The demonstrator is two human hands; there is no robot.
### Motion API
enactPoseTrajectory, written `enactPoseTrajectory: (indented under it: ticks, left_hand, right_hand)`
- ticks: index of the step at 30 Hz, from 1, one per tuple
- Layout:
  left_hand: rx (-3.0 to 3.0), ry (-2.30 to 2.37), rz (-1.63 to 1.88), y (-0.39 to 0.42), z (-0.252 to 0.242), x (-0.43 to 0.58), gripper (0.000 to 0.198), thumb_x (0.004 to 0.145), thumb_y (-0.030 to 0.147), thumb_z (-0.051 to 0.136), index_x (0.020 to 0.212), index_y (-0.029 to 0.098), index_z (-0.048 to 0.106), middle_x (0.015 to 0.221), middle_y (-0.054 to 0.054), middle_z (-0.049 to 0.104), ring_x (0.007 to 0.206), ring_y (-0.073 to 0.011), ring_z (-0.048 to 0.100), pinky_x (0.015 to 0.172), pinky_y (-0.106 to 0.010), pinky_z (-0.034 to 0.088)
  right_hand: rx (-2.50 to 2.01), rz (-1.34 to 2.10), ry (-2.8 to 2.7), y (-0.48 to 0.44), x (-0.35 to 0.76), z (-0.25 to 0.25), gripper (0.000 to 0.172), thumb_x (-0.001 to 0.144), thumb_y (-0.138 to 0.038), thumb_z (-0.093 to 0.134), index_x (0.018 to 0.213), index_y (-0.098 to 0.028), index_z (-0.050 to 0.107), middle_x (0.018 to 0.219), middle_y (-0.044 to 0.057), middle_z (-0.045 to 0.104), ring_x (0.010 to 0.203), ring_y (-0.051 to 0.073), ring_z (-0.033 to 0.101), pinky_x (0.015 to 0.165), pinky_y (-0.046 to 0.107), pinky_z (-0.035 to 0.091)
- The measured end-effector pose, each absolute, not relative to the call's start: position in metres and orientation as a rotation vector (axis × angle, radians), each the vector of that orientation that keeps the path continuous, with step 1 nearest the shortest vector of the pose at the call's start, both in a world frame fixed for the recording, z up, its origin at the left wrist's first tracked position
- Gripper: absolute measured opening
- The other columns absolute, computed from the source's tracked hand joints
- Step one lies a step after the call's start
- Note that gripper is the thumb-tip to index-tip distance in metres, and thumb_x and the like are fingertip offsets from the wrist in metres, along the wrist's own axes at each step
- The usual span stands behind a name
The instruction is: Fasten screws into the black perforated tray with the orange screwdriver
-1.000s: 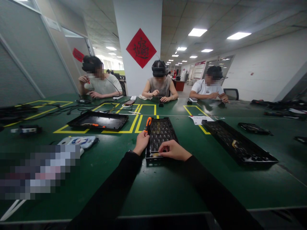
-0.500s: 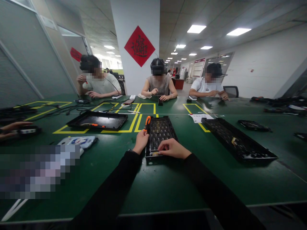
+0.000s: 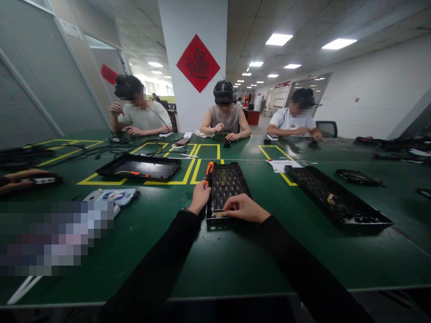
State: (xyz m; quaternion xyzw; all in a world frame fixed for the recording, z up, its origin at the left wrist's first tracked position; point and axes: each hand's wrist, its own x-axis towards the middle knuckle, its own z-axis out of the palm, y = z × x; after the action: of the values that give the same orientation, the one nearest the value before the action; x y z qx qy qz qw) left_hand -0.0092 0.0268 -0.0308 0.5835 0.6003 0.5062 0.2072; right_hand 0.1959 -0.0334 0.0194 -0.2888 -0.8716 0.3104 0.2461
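In front of me a black rectangular tray (image 3: 229, 172) lies on the green table, with rows of small light pieces across its dark inside. My left hand (image 3: 201, 198) is closed at the tray's left edge, around a tool with an orange looped handle (image 3: 210, 168) that points away from me. Bent over the tray's near end, my right hand (image 3: 247, 209) has its thumb and fingers pinched together. A small yellowish part (image 3: 219, 215) lies beside those fingertips. Whatever the right fingers hold is too small to make out.
Another black tray (image 3: 139, 167) with an orange-handled tool stands left, and a longer one (image 3: 336, 197) right. A phone-like object in a pale blue case (image 3: 112, 197) lies left, cables (image 3: 77, 154) behind. Three people sit opposite; another person's hand (image 3: 23, 177) is far left.
The whole view has shifted slightly, so things sit a little further right. Both hands stay at the tray in nearly the same pose.
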Motion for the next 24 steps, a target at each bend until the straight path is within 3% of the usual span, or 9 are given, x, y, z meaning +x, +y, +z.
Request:
enactPoseTrajectory:
  ticks: [13, 24]
  left_hand:
    - [1.62, 1.666, 1.425, 0.0282, -0.0325, -0.0092, 0.023, 0.064, 0.008, 0.046, 0.054, 0.018, 0.029, 0.052, 0.005, 0.033, 0.053, -0.0093, 0.032, 0.054, -0.024, 0.023]
    - [1.624, 1.666, 1.434, 0.0277, -0.0326, -0.009, 0.023, 0.064, 0.008, 0.046, 0.054, 0.018, 0.028, 0.052, 0.005, 0.034, 0.053, -0.0093, 0.033, 0.054, -0.024, 0.023]
  right_hand:
    - [-0.831, 0.8, -2.436, -0.0315, 0.1962, 0.0176, 0.026, 0.074, -0.036, 0.063, 0.083, -0.013, 0.072, 0.07, 0.004, 0.066, 0.054, 0.009, 0.045, 0.05, 0.021, 0.032]
    - [-0.861, 0.862, -2.443, -0.0287, 0.1966, 0.0177, 0.025, 0.073, -0.034, 0.064, 0.082, -0.013, 0.072, 0.072, 0.005, 0.067, 0.06, 0.011, 0.053, 0.054, 0.022, 0.037]
